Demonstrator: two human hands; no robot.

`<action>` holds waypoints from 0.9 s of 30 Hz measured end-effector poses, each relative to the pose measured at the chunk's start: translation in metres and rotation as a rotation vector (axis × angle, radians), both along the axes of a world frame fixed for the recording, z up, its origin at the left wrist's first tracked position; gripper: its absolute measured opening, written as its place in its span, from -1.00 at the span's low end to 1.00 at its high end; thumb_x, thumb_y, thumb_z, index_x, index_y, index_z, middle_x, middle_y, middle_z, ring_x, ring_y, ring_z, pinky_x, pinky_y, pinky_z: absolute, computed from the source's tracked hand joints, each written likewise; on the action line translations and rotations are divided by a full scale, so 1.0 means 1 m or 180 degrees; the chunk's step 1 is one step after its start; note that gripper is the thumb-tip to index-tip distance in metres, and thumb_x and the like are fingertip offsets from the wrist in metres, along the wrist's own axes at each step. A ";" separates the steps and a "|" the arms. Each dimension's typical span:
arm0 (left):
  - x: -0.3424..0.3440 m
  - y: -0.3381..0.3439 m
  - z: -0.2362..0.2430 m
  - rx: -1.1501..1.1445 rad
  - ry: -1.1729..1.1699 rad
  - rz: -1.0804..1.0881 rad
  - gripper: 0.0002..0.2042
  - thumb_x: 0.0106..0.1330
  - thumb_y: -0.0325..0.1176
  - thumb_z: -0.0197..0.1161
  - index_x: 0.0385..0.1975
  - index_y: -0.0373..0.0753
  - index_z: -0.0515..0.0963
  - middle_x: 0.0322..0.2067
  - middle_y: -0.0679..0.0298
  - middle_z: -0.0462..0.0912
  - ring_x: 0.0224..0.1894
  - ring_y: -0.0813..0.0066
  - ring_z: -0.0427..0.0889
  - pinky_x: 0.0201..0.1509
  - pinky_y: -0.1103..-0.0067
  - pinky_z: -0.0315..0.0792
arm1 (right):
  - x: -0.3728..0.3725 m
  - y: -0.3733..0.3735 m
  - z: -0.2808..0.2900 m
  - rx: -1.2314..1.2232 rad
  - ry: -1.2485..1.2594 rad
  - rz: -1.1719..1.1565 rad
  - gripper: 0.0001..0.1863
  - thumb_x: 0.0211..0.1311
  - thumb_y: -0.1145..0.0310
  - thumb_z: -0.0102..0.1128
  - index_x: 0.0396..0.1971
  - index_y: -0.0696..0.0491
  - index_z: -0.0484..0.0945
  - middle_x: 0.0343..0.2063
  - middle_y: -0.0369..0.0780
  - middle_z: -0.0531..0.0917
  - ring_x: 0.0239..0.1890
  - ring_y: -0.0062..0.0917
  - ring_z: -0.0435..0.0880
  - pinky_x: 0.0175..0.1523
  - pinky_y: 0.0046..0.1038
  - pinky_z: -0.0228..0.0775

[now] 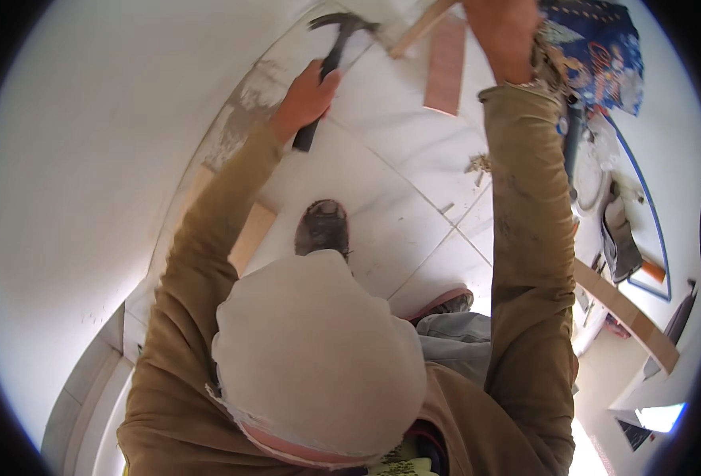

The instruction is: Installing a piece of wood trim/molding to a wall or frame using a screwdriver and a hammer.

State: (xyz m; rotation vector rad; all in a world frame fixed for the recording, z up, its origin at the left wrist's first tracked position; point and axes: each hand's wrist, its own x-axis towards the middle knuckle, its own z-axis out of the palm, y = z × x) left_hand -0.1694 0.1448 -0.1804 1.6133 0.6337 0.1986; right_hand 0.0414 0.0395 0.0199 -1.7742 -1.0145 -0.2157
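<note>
Protruding above left grip (307,99): hammer (336,40)

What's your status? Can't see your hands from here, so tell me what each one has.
Left hand grips black-handled claw hammer, head raised near white wall. Right hand holds pale wooden strip at frame top. Reddish wood board lies on white tile floor below.

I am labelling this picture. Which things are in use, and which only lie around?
In use: hammer in left hand; wooden strip under right hand.

Lying around: short plank; wood board by the wall; long board; patterned blue cloth.
</note>
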 end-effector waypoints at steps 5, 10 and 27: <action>-0.047 -0.060 0.010 -0.0451 0.0400 0.0520 -0.62 0.44 -0.27 0.21 0.10 -0.39 0.37 -0.60 0.38 0.45 -0.71 0.63 0.41 -0.66 0.60 0.33 | 0.025 -0.058 -0.001 -0.1215 -0.2250 -0.0386 -0.24 0.12 0.35 0.39 0.24 0.35 0.22 -0.09 -0.01 0.57 -0.09 -0.33 0.58 -0.01 -0.31 0.48; -0.049 -0.108 0.000 -0.0804 0.0298 0.0903 -0.60 0.39 -0.34 0.20 0.12 -0.39 0.32 -0.46 0.23 0.54 -0.65 0.54 0.54 -0.61 0.52 0.48 | 0.011 -0.164 -0.005 -0.2653 0.0051 0.0496 -0.39 0.25 -0.02 0.39 0.11 0.14 0.57 -0.22 -0.10 0.69 -0.26 -0.43 0.69 -0.18 -0.37 0.53; -0.033 0.024 -0.022 0.1408 0.0147 -0.0110 -0.48 0.47 -0.10 0.12 0.22 -0.42 0.38 -0.39 -0.05 0.66 -0.37 0.10 0.67 -0.19 0.34 0.53 | -0.012 -0.001 0.035 -0.0238 0.0307 0.0403 -0.48 0.24 0.14 0.45 -0.01 0.23 0.55 -0.20 -0.14 0.69 -0.27 -0.56 0.65 -0.17 -0.50 0.49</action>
